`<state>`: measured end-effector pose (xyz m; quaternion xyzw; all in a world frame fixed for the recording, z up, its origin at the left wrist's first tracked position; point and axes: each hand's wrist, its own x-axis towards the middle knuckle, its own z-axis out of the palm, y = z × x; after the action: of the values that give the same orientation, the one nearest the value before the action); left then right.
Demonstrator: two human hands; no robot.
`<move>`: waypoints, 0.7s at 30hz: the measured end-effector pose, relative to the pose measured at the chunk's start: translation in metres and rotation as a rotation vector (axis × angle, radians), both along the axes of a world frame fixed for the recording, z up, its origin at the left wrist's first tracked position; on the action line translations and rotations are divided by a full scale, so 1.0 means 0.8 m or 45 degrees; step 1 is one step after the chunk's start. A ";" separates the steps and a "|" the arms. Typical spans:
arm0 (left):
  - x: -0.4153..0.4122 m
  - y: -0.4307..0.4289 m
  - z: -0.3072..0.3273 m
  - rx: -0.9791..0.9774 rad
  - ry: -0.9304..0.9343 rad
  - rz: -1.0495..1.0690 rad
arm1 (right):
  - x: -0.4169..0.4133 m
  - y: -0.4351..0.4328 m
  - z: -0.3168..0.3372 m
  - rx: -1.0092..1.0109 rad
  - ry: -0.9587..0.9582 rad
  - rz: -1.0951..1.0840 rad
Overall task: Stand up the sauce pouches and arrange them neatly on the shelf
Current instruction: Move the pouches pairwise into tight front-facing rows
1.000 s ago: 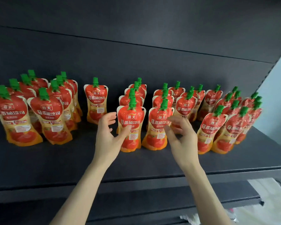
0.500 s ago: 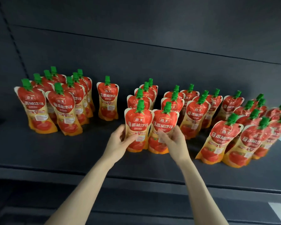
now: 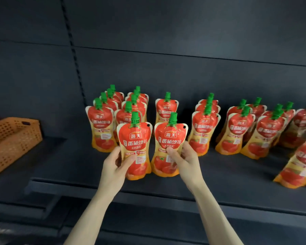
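Two red and yellow sauce pouches with green caps are held upright side by side above the front of the dark shelf (image 3: 219, 174). My left hand (image 3: 116, 167) grips the left pouch (image 3: 135, 138) at its lower left side. My right hand (image 3: 185, 160) grips the right pouch (image 3: 170, 137) at its lower right side. Behind them stand several more pouches in rows: a left group (image 3: 102, 124), a single pouch (image 3: 166, 108), a middle stack (image 3: 204, 126) and a right group (image 3: 237, 129).
An orange perforated basket (image 3: 11, 138) sits on the neighbouring shelf at the left. A pouch (image 3: 300, 163) at the far right leans over. The dark back panel (image 3: 166, 76) rises behind the rows. A lower shelf edge runs below my forearms.
Both hands have closed on the two front pouches and carried them left, toward the left group. The view has swung left, bringing the orange basket in.
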<state>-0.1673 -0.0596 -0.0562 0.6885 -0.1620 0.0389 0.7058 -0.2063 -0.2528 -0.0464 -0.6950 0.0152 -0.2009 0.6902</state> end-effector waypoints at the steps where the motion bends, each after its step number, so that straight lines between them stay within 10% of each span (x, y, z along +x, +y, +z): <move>1: 0.009 0.021 -0.003 0.004 0.009 0.001 | 0.009 0.020 -0.003 -0.018 0.002 -0.006; 21: 0.119 0.143 -0.038 0.284 0.090 -0.162 | 0.078 0.136 -0.046 -0.242 0.232 -0.077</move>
<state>-0.0719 0.0548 -0.0866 0.7520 -0.1838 -0.0488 0.6311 -0.1440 -0.1444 -0.0835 -0.7718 0.0798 -0.1581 0.6107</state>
